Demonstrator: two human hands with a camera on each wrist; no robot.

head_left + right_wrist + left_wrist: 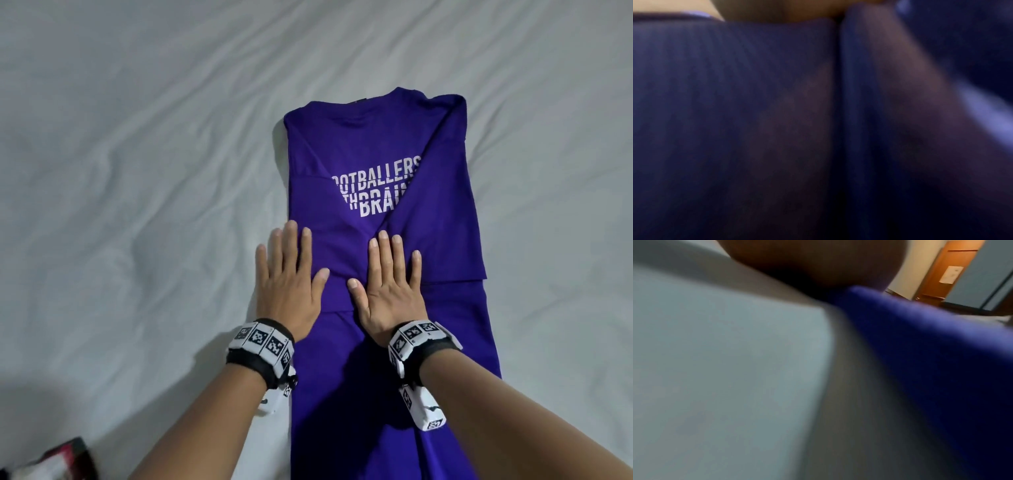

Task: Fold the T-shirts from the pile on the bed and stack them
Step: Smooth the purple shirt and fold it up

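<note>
White, rumpled bed sheet (137,171) fills the head view, and a purple T-shirt (387,144) lies flat on it with both sides already folded inward. Its long axis runs straight away from the person, collar at the far end and hem nearest the body. The left hand (287,284) lies flat with fingers straight, straddling the shirt's left edge and the sheet. The right hand (390,291) presses flat on the shirt's middle; neither grips anything. Likely the next fold brings the near hem up toward the collar, and both hands sit about equally close to it.
</note>
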